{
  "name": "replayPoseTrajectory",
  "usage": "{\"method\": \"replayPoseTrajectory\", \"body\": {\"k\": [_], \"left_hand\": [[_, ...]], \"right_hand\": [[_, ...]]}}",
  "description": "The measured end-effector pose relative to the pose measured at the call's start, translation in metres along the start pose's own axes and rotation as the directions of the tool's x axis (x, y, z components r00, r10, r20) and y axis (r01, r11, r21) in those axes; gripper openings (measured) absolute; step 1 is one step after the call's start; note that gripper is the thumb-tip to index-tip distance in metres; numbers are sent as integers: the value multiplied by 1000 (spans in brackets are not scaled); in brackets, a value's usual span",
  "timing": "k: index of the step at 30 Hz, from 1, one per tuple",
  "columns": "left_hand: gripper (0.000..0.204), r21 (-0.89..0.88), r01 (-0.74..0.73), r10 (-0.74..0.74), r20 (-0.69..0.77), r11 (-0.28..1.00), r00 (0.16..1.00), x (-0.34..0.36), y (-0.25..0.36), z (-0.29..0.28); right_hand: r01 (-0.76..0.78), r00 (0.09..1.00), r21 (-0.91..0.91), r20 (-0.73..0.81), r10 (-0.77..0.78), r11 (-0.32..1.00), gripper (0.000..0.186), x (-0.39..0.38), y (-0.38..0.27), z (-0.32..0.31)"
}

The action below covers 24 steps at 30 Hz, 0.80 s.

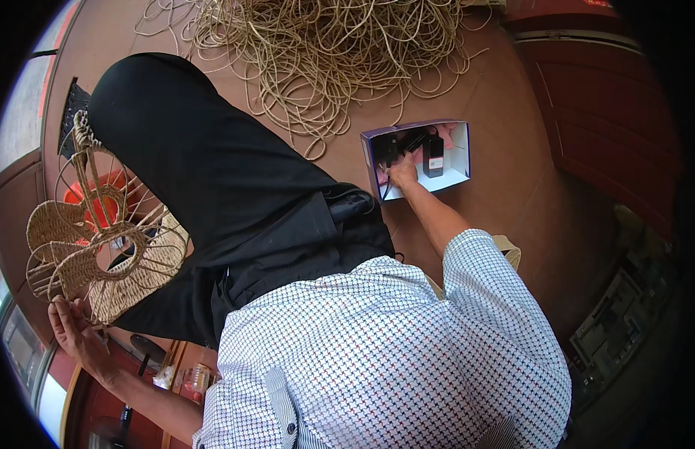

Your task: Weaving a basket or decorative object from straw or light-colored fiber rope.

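On the left, a half-woven straw piece (72,271) with petal-like panels and bare wire spokes leans by my black-trousered legs. My left hand (76,338) pinches its lower edge with closed fingers. Out to the right, my right hand (403,173) reaches inside an open shallow box (467,153) with a purple outside and white inside. Its fingers are bent at a black item and a dark cord, and I cannot make out exactly what they grip. A black block-shaped device (433,157) with a pale label stands in the box beside pink lining.
A big tangled heap of straw cord (325,52) spreads over the brown floor (504,97) at the top. An orange-red container (100,198) shows behind the woven piece. Dark red panels (594,112) stand at the right, and a clear jar (196,382) is at the lower left.
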<state>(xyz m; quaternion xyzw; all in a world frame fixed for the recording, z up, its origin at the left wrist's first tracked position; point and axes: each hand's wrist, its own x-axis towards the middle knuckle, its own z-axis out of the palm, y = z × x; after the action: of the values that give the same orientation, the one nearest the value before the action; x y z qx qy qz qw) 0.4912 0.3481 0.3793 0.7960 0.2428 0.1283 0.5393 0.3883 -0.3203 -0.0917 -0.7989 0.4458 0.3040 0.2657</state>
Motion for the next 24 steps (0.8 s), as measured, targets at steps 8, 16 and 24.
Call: {"method": "replayPoseTrajectory", "body": {"k": [8,16,24], "left_hand": [[17,-26,5,-4,38,1000,999,4,-6,-7],[21,-42,9,-8,19,999,1000,7,-10,-10],[19,-32,4,-4,5,999,1000,1,-5,-2]], "right_hand": [[-62,992,604,122,-15,795,91,-7,3,0],[-23,995,673,88,-49,739,83,-14,-5,-15],[-10,995,696,80,-64,718,57,-17,-36,-23]]}}
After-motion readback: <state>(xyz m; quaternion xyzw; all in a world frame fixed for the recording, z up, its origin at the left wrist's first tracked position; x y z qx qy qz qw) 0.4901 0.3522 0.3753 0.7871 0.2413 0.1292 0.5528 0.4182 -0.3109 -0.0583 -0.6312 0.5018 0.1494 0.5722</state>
